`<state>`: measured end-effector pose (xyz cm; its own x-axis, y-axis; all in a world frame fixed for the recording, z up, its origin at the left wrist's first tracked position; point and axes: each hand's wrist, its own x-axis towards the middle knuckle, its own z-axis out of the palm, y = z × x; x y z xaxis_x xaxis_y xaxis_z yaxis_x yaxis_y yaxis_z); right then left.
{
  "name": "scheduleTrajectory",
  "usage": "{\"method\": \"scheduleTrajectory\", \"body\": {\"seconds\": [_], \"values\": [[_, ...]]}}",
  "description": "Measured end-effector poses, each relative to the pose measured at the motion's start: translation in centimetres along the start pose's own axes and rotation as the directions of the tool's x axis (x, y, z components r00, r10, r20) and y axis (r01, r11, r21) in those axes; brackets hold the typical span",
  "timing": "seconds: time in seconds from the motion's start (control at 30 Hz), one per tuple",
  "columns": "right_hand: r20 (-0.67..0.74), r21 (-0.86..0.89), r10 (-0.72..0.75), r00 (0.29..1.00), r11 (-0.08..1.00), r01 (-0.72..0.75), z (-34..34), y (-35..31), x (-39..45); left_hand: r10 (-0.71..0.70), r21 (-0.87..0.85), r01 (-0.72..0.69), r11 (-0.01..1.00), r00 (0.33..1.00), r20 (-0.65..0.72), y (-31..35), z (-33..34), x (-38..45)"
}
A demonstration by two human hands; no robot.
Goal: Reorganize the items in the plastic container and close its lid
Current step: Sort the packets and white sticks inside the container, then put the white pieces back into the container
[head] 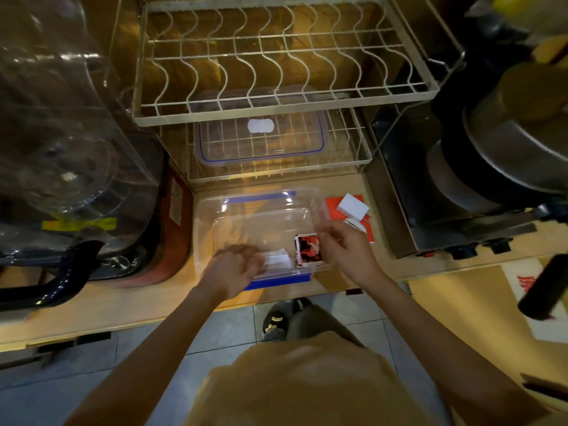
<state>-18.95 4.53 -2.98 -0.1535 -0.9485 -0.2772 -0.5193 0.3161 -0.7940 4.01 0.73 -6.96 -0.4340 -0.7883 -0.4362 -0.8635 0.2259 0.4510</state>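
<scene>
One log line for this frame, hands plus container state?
left hand: over white packet | right hand: at red-printed box | container: open | lid: on rack

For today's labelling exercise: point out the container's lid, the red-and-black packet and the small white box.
lid [261, 139], head view, on its clear top panel.
red-and-black packet [309, 249], head view, on its printed face.
small white box [353, 208], head view, on its top face.

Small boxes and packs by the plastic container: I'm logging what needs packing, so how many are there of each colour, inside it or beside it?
White packs, in the plastic container by the left hand: 1
Red-and-black packs, in the container by the right hand: 1
White boxes, outside on the right: 1
Red flat packs, under the white box: 1
Total: 4
</scene>
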Motion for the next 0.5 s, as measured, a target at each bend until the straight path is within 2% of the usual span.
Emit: {"method": "scheduleTrajectory", "body": {"seconds": [0.1,0.2,0.33,0.5], "values": [[-0.16,-0.07,0.031,0.987,0.997,-0.043,-2.3,2.0,-0.1,-0.019,0.019,0.02,1.0,0.999,-0.05,0.5,-0.1,0.3],[-0.261,-0.089,0.11,0.959,0.986,-0.137,-3.8,4.0,0.2,0.017,-0.043,-0.024,0.999,0.986,-0.167,3.2,-0.5,0.8],[-0.246,-0.042,0.212,0.946,0.973,-0.229,-4.1,5.6,0.7,0.119,-0.041,-0.134,0.99,0.958,-0.26,9.1,-1.1,2.6],[-0.222,0.045,0.218,0.95,0.976,-0.213,-3.3,5.9,1.1,0.278,0.039,-0.276,0.96,0.937,-0.211,13.8,-0.7,7.0]]}}
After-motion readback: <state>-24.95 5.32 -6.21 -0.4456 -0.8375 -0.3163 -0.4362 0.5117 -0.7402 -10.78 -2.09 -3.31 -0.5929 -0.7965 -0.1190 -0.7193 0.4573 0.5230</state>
